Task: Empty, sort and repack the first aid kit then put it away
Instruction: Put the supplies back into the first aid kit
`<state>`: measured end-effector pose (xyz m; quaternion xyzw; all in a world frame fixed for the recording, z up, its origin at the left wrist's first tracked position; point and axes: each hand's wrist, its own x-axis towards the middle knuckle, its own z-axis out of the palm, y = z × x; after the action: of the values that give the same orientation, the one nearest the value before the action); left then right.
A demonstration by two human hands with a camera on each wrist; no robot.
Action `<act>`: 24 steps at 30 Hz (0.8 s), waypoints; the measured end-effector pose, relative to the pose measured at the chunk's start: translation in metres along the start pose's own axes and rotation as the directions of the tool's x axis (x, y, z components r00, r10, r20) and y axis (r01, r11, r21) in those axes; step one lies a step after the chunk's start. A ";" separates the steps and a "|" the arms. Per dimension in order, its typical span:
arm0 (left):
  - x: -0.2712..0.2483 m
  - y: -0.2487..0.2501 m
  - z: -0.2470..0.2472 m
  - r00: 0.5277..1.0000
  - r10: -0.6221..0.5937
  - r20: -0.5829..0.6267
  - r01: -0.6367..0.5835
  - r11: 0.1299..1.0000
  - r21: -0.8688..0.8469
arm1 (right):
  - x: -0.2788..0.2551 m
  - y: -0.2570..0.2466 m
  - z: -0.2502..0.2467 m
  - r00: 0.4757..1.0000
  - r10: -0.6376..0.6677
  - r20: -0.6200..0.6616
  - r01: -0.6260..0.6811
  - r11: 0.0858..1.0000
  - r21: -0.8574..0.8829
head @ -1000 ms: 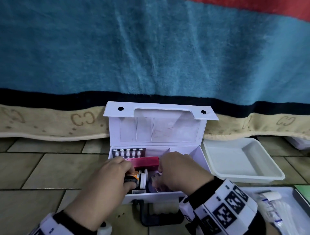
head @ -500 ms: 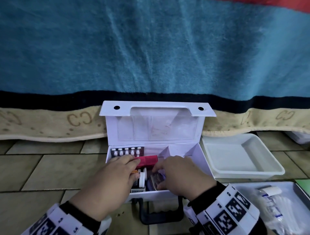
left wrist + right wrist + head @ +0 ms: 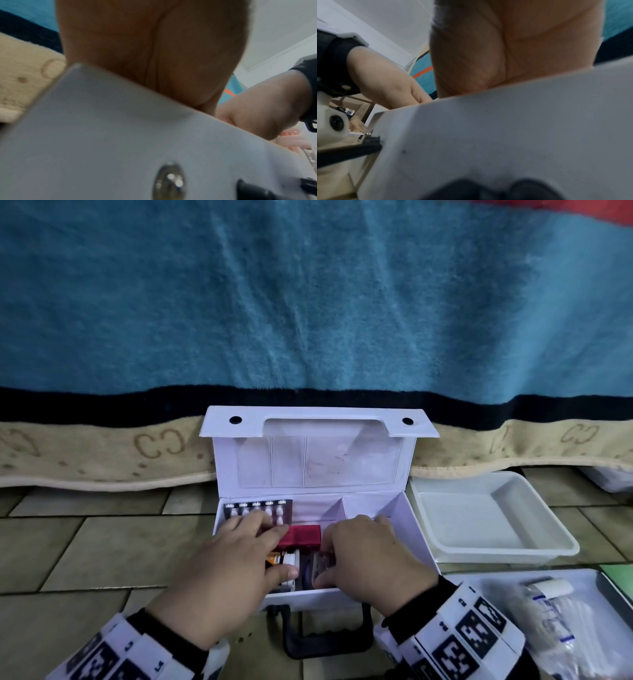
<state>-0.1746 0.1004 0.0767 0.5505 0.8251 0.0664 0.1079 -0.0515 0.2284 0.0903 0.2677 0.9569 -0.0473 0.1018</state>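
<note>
The white first aid kit stands open on the floor, its lid upright against the bed. Both hands are inside it. My left hand lies over the left compartment, fingers stretched onto a red box and a blister pack, thumb against a small white-capped bottle. My right hand pinches a silvery foil packet between thumb and curled fingers. Both wrist views show only a palm above the kit's front wall; the fingers are hidden.
An empty white tray sits right of the kit. A second tray at lower right holds a bandage roll and plastic packets. The kit's black handle points toward me. A blanket-covered bed blocks the far side; tiled floor lies left.
My left fingers left the bottle and stretched forward onto the red box and blister pack. My right hand stayed in the kit, still on the foil packet.
</note>
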 end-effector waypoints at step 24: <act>-0.003 0.007 -0.001 0.999 -0.037 -0.031 0.035 0.997 -0.071 | -0.019 0.007 -0.010 0.992 0.081 -0.098 -0.050 0.958 0.283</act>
<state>-0.1680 0.1006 0.0797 0.5302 0.8337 0.1023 0.1152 -0.0332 0.2264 0.1037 0.3133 0.9353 -0.1639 0.0121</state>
